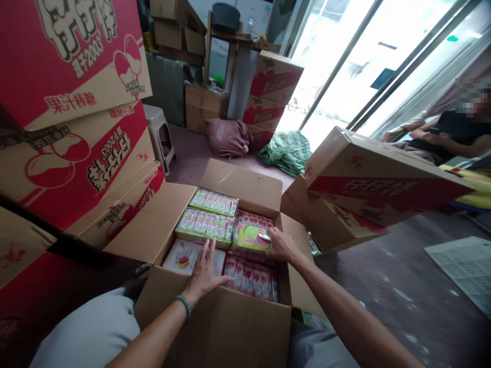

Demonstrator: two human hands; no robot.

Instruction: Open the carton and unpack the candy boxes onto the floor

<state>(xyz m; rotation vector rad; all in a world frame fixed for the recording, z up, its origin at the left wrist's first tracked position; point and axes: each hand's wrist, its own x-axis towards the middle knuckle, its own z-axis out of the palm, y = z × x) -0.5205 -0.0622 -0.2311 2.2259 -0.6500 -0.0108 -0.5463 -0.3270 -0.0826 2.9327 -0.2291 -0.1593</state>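
An open cardboard carton [245, 327] stands between my knees with its flaps folded out, packed with small candy boxes. My right hand [283, 245] is closed on the end of a green and pink candy box [249, 238] in the carton's right half. My left hand [206, 273] has its fingers stretched out over a white box [182, 257] at the near left. Two green-edged packs of wrapped candy [205, 225] lie behind that hand. Rows of pink-wrapped packs [251, 277] fill the near right part of the carton.
Tall red and tan cartons [115, 168] are stacked at my left. More cartons [383, 179] lean at the right, near a seated person [448, 133]. Behind are a grey stool [158, 135], a brown sack [229, 137] and a green sack [287, 152].
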